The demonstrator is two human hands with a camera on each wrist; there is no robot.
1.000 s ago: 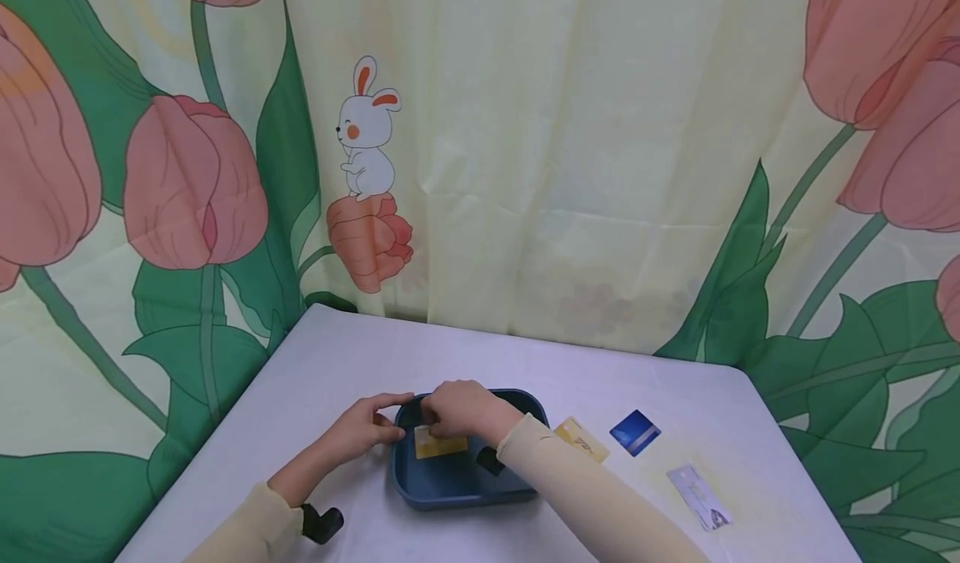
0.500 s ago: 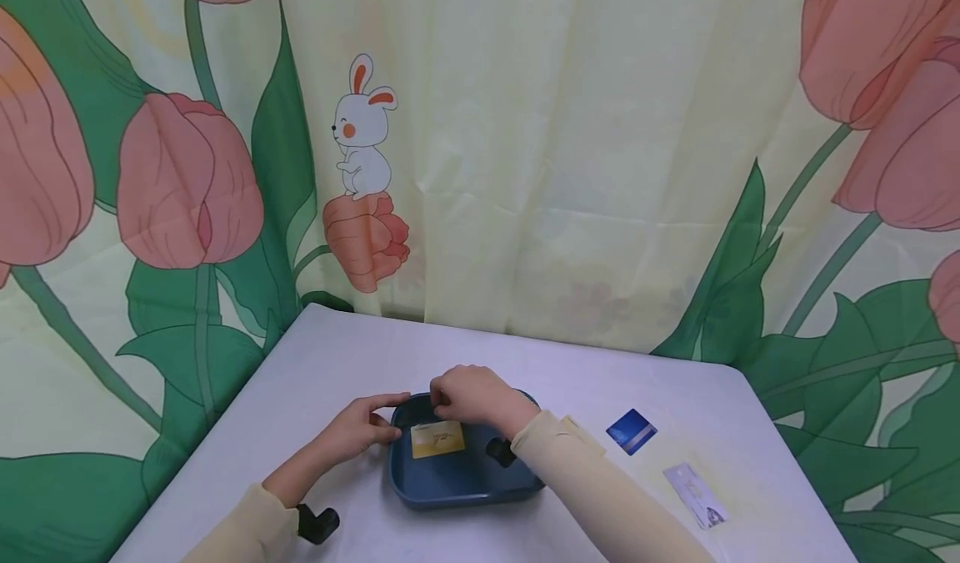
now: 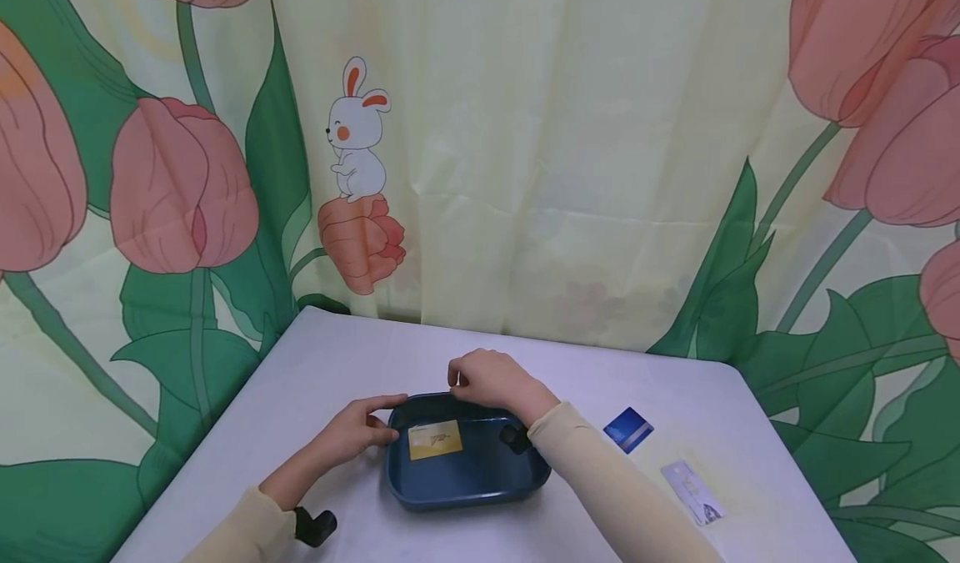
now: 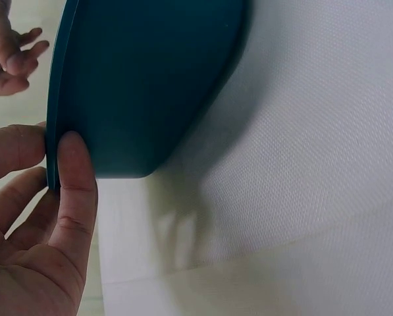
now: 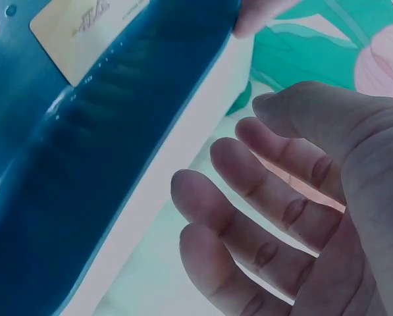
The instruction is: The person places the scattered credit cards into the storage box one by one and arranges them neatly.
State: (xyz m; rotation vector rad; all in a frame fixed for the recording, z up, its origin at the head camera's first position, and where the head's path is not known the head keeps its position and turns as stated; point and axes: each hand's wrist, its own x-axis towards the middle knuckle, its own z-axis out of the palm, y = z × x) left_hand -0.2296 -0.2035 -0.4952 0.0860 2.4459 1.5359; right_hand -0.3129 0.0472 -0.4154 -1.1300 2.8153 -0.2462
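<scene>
A dark blue tray (image 3: 465, 484) stands on the white table with a gold card (image 3: 435, 439) lying flat in its left part. My left hand (image 3: 352, 432) pinches the tray's left rim; in the left wrist view the thumb (image 4: 76, 191) lies on the outer wall. Above the tray's far rim hovers my right hand (image 3: 495, 379), holding nothing. The right wrist view shows that hand (image 5: 295, 197) with loosely bent, spread fingers, apart from the tray.
To the right of the tray a blue card (image 3: 628, 429) and a pale silver card (image 3: 693, 493) lie on the table (image 3: 600, 363). Another gold card, seen earlier, is hidden by the right sleeve (image 3: 607, 480). A curtain with tulips and a rabbit (image 3: 360, 150) hangs behind.
My right hand has lifted off the gold card in the tray and moved back and to the right, over the far rim. The left hand still grips the tray.
</scene>
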